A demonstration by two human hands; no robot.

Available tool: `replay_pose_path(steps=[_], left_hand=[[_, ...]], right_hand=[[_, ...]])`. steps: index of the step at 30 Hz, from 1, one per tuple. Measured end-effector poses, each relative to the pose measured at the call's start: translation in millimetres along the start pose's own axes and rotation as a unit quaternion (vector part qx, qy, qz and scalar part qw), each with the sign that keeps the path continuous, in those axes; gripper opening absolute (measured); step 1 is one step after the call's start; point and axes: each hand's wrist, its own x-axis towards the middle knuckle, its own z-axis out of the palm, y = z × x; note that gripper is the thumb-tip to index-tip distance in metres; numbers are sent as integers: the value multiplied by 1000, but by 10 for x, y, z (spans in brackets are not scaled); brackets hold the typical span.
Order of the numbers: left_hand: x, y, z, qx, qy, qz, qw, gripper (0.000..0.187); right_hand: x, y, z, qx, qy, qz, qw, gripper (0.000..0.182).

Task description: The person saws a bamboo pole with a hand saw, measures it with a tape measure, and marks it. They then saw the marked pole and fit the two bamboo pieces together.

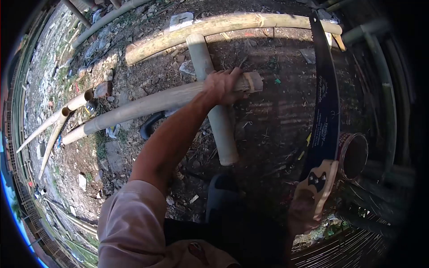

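— Where's the long pale bamboo pole (pixel 147 103)?

— Lying across a short thick bamboo log (pixel 213 102) on the dirt ground (pixel 268 120). The left hand (pixel 223 85) is clamped around its cut end.

— And the right hand (pixel 304 207)?

— Wrapped around the wooden handle of a long dark handsaw (pixel 326 102), blade raised clear.

— Risk?

— I'd judge the round pole could roll on the log, dragging the teeth toward those fingers.

Left arm stretched forward and away from the body, sleeve ending above the elbow, forearm bare. Left hand (pixel 222 85) palm down, fingers curled over and clamped, knuckles up. Right hand (pixel 304 210) low and close to the body at the right, in shadow, fist closed in a firm grip, wrist bent slightly inward.
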Motion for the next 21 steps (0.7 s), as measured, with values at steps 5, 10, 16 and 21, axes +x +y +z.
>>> replay_pose_path(steps=[5, 10, 16, 21], left_hand=[[-48, -16, 118, 48, 86, 6, 995, 83], [-170, 5, 13, 70, 62, -17, 996, 86], [-150, 36, -24, 58, 29, -3, 998, 86], [-180, 38, 39, 71, 51, -21, 996, 88]], right_hand=[[246, -229, 672, 122, -82, -25, 989, 43], [427, -281, 1032, 183, -125, -38, 974, 25], [446, -223, 1198, 156, -108, -125, 974, 26], [330, -240, 1243, 173, -97, -138, 970, 26]])
